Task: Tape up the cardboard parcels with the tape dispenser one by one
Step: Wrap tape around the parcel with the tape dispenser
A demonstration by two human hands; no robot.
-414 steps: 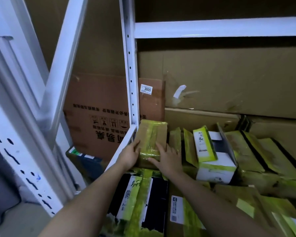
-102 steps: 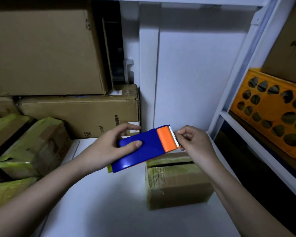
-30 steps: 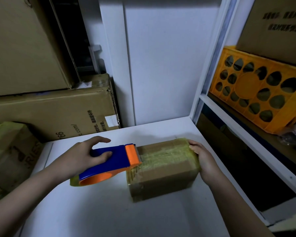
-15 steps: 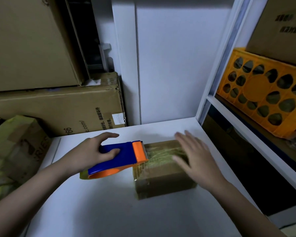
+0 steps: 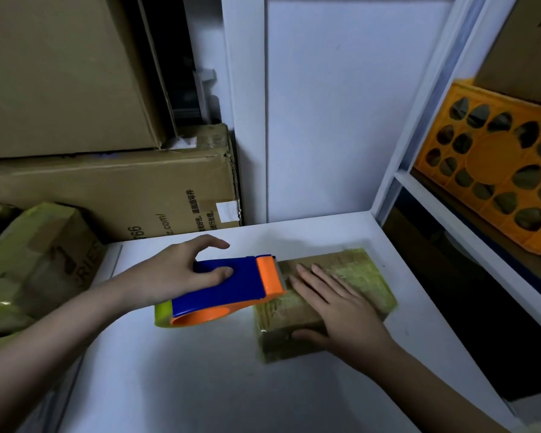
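- My left hand (image 5: 175, 276) grips the blue and orange tape dispenser (image 5: 224, 293), thumb curled on its blue side, fingers over the far edge; the index finger is lifted free.
- My right hand (image 5: 334, 304) lies flat on the cardboard parcel (image 5: 350, 276), fingers straight and a little spread, thumb against its near face.
- The dispenser's orange head touches the parcel's left top edge, just beside my right fingertips (image 5: 299, 270).
- To do this well, I think I must press the tape down firmly and keep my fingers away from the cutting edge.
- The parcel is small and brown, with yellowish tape across the top. It rests on the white shelf (image 5: 200, 385), right of the dispenser.
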